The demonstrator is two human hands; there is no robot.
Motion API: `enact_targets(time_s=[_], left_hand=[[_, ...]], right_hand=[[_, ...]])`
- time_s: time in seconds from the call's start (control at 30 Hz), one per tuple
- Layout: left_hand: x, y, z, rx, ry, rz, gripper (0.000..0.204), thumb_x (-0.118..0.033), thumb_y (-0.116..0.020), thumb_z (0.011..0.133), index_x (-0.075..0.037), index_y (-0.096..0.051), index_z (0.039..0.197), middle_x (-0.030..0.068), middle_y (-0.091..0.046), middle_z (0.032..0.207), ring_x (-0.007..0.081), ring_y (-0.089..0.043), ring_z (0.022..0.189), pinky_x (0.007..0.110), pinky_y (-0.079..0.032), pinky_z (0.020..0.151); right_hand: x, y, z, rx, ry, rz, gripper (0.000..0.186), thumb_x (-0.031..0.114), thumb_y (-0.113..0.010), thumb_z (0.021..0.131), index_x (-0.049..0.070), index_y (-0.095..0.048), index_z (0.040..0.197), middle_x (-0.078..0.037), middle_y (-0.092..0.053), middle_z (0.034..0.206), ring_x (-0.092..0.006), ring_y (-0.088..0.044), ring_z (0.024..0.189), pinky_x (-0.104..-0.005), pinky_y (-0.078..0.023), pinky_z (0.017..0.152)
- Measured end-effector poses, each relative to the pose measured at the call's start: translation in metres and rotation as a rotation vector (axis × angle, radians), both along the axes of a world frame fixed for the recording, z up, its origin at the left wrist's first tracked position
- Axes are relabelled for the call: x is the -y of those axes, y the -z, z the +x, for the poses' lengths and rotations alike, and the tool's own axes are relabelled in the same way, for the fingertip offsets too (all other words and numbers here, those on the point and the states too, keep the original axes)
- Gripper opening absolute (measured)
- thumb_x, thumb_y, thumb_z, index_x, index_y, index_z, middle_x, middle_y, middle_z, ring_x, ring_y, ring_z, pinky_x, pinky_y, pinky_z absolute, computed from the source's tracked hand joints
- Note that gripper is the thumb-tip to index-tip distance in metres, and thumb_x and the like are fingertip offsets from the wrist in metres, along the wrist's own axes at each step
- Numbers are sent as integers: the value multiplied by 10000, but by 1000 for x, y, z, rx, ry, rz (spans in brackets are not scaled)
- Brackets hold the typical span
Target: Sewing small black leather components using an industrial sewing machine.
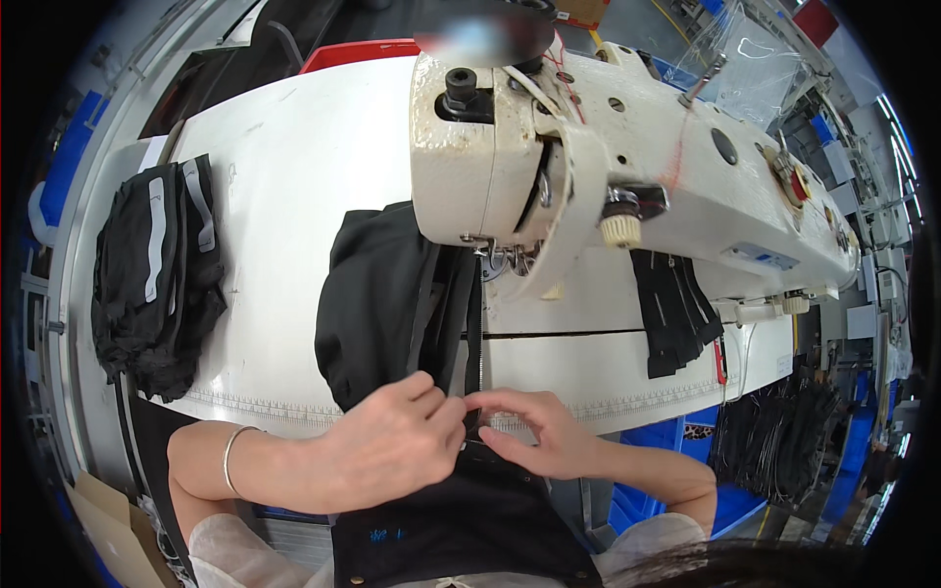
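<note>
A black fabric piece [377,294] lies on the white sewing table with its far end under the head of a white sewing machine [461,167]. Along its right side a black zipper [476,358] runs from beneath the needle area down to my hands at the table's near edge. My left hand [402,436] is closed, its fingers curled and pinching at the zipper's near end. Against it, my right hand [539,431] pinches the same end between thumb and forefinger. The exact grip is partly hidden behind the fingers.
Left on the table sits a stack of black fabric pieces [162,274] with grey strips. Several black zippers [671,314] lie under the machine arm, beside a small red-handled tool [720,361]. Below right are a blue bin [647,461] and a hanging dark bundle [779,431].
</note>
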State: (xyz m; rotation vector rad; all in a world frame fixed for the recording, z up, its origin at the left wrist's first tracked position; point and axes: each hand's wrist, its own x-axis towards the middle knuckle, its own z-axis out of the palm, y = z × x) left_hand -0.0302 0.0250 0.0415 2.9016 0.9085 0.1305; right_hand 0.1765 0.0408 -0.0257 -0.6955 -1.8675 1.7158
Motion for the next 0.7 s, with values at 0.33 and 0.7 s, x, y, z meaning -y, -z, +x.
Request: enact_targets(time_s=[0.33,0.7], left_hand=[[45,52,-4,342,-328,41,164,-46,-660,674,-2,-570,804,68,-455,694,215,-517,615,326,-413,539],[23,35,-6,504,-455,393,336,126,-595,650,58,-617,978,121,-578,822,283,-590,770,356,-499,708]], right_hand=[[32,-4,0,118,46,390,694,208,-635,873,10,-261,1423,-125,-522,933,-227,-546,807,-301,-451,701],[38,-13,1,587,357,1452,374,243,-627,863,-73,-626,1063,-94,-544,831,-210,-582,784,-333,-523,742]])
